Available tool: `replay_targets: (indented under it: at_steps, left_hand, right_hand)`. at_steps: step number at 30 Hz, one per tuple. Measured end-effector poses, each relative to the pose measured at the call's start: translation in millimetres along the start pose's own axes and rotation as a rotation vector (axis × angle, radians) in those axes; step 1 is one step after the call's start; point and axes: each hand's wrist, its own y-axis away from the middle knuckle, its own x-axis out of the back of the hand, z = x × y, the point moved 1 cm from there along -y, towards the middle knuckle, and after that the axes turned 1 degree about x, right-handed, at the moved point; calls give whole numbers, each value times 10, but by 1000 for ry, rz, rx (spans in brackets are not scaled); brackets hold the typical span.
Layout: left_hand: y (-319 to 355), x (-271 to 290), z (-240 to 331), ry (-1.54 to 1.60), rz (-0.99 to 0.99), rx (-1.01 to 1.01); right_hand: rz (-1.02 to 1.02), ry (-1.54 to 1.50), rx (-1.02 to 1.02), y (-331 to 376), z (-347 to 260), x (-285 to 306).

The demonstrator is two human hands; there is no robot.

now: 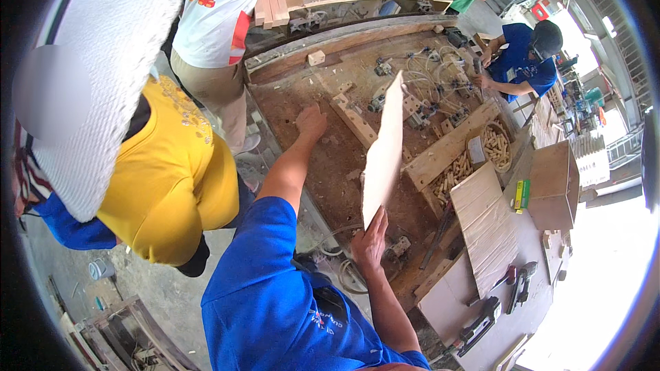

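1. A person in a yellow shirt point(168, 178) is seen well to the left of the left hand, bent over beside the worktop.
2. The left hand point(311, 122) is laid palm down, fingers loosely curled, on the dusty worktop point(330, 158); nothing is seen gripped in it.
3. Just right of the left hand, a wooden block point(354, 120) is fixed to the worktop.
4. A thin pale wooden panel point(383, 148) is held on edge, near upright, between the two hands and above the worktop.
5. The right hand point(370, 240) is closed on the lower end of the panel, fingers spread along its face.
6. Right of the right hand, wooden dowels point(457, 172) are heaped in a tray, with more in a round basket point(497, 145).
7. Further right of that hand, a flat board point(487, 223) is lying, and power tools point(517, 285) are resting beyond it.
8. A person in a blue shirt point(522, 62) is noted at the far right end of the worktop.
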Motion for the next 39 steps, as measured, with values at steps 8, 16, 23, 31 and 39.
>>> replay_targets:
  at_steps: [8,16,23,31,39]
  left_hand:
    - [-171,-97,-88,86,93,122]
    - [152,637,-381,1290,389,306]
    - [992,450,992,837,40,-571]
    - [2127,-107,1381,668,-379,-523]
    - [1673,611,-397,13,320,-141]
  right_hand:
    - [-25,112,2,28,30,-50]
    - [-245,293,-113,-86,-153,-134]
    - [-175,522,35,-41,-47,-355]
    - [-244,501,-24,-78,-161,-296]
    - [-234,424,61,-81,-234,-301]
